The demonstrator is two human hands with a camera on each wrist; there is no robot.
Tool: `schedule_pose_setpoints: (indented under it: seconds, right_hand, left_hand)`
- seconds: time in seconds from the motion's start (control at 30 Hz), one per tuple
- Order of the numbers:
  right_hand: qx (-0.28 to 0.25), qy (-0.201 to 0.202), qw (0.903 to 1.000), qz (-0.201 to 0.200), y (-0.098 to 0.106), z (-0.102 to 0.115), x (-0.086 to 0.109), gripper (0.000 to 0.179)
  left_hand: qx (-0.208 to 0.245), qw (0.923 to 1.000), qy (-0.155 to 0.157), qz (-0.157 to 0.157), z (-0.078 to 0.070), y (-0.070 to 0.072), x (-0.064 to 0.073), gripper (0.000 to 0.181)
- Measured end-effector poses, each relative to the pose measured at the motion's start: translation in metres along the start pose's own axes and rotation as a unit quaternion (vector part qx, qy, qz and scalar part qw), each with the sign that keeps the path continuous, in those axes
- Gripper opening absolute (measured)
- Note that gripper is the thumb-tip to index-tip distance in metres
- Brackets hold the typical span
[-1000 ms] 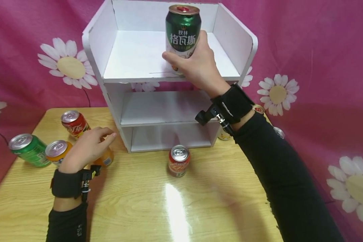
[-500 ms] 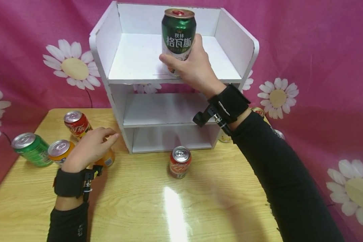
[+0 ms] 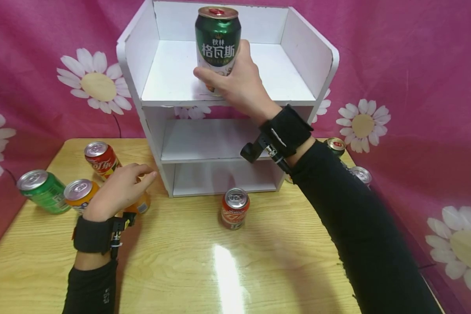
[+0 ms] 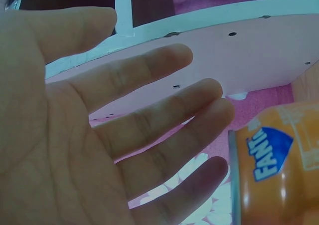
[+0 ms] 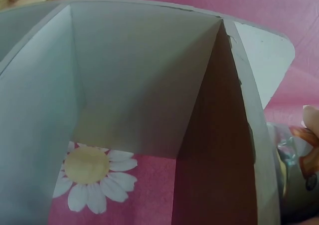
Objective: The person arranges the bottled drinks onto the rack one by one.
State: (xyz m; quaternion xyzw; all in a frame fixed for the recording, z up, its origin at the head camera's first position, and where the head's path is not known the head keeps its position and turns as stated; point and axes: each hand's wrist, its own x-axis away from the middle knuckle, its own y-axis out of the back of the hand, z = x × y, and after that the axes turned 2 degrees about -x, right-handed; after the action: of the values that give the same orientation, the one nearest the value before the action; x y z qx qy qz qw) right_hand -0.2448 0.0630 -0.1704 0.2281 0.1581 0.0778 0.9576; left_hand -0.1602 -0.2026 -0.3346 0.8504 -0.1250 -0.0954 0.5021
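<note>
In the head view my right hand [image 3: 241, 85] grips a green and white drink can [image 3: 218, 41] from its right side. The can is upright at the front of the white shelf unit's [image 3: 180, 74] top board; whether its base touches the board I cannot tell. Part of the can [image 5: 294, 170] shows at the right edge of the right wrist view. My left hand [image 3: 119, 189] hovers by the cans on the left with relaxed fingers and holds nothing. An orange Fanta can [image 4: 271, 160] lies close beyond its fingertips in the left wrist view.
A red can [image 3: 234, 208] stands before the shelf unit. On the left are a green can [image 3: 45, 192], another orange can [image 3: 80, 194] and a red cola can [image 3: 102, 159]. More cans, including a dark gold-topped one [image 3: 335, 146], stand at right, partly behind my sleeve.
My right hand has shifted left along the top board with the green and white can in its grip. The left hand stays where it was. The head view has shifted slightly.
</note>
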Motion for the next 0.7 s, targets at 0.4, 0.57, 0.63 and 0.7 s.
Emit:
schedule_pose_setpoints:
  seconds: [0.4,0.57,0.63,0.7]
  right_hand:
    - [-0.023,0.008,0.9994,0.024,-0.0089,0.0037,-0.0033,0.075]
    - [-0.019,0.009,0.9988,0.045,-0.0099,0.0044,-0.005,0.077]
    - [-0.021,0.007,0.9982,0.055,-0.0101,0.0044,-0.0056,0.077]
    - [-0.024,0.005,0.9978,0.062,-0.0105,0.0042,-0.0064,0.078]
  left_hand:
    - [0.001,1.0,-0.005,0.0,-0.0012,-0.0018,-0.0036,0.045]
    - [0.003,1.0,-0.006,0.0,-0.0005,-0.0028,-0.005,0.045]
    - [0.003,1.0,-0.008,0.001,0.0001,-0.0032,-0.0058,0.045]
    - [0.004,1.0,-0.008,0.002,0.0004,-0.0035,-0.0063,0.045]
